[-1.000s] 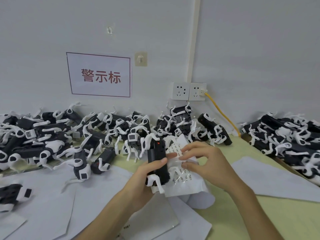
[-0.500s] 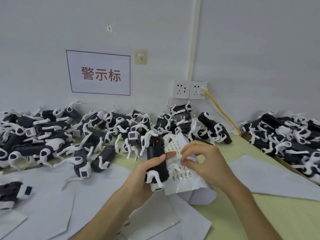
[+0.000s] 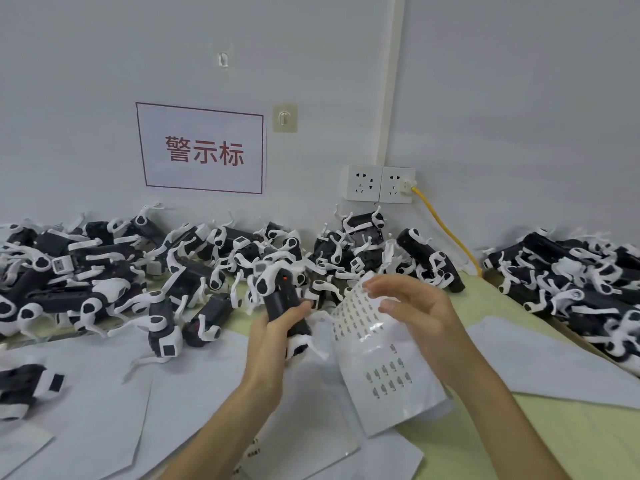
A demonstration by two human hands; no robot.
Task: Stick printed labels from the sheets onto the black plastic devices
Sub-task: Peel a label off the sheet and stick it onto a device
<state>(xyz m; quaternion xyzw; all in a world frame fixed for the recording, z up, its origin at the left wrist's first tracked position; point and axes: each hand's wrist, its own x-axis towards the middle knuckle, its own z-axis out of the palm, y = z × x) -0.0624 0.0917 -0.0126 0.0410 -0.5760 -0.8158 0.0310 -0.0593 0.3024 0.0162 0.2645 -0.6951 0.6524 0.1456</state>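
My left hand (image 3: 273, 344) grips a black plastic device with white clips (image 3: 285, 306) and holds it upright above the table. Just to its right, a white label sheet (image 3: 377, 362) with rows of small printed labels curves up from the table. My right hand (image 3: 412, 313) holds the sheet's upper edge, with the thumb on the printed face and the fingers curled over the top. The device and the sheet are slightly apart.
Piles of black-and-white devices (image 3: 145, 271) lie along the wall on the left and middle, and another pile (image 3: 581, 278) lies at the right. White paper sheets (image 3: 104, 403) cover the green table (image 3: 519, 441). A yellow cable (image 3: 446, 230) hangs from the wall sockets (image 3: 379, 183).
My left hand has drawn the device left, away from the sheet. The sheet has opened out so that more of its printed rows show. My right hand has shifted to its upper edge.
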